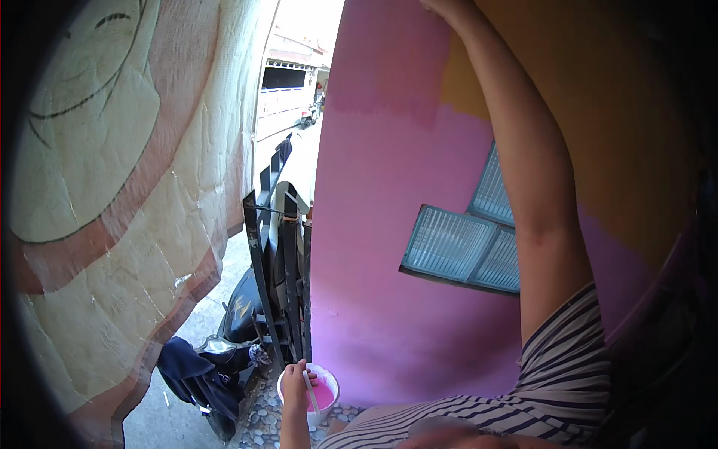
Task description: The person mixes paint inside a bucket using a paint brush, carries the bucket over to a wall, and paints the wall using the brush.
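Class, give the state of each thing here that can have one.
Bucket: uncovered, holding pink paint
Stick: slanting into the bucket
Left hand: curled at the rim
Right hand: raised, mostly out of frame
Wall: part pink, part orange
Window: partly hidden by the arm
Sheet: hanging, creased
Motorbike: parked, cloth over it

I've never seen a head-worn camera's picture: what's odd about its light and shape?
Head view: the building outside is partly washed out; a soft shadow darkens the lower part of the pink wall; the frame's corners are black, and the wall's left edge bows, probably lens distortion; the paint bucket looks clear enough.
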A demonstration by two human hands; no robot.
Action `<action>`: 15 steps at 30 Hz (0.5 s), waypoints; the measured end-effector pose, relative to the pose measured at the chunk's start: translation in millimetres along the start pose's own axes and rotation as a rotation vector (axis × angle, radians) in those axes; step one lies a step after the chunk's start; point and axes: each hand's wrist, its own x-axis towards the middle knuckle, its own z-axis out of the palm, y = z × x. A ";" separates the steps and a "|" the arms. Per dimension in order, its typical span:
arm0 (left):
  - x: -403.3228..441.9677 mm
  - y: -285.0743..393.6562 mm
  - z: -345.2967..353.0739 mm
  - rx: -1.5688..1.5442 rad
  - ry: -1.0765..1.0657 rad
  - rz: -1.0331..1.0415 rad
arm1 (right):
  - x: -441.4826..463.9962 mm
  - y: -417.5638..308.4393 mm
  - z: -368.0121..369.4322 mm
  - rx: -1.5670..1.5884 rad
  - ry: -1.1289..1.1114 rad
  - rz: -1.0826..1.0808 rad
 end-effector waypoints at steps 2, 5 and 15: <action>-0.2 -1.0 -1.6 0.004 0.001 0.009 | 17.7 2.8 -11.0 0.238 0.072 0.037; -1.6 -0.6 -1.2 0.016 -0.009 0.002 | -12.7 -17.8 -22.5 0.208 -0.041 0.122; -0.6 3.8 0.7 0.016 -0.039 0.010 | -220.7 -153.1 -91.4 0.424 -0.589 0.611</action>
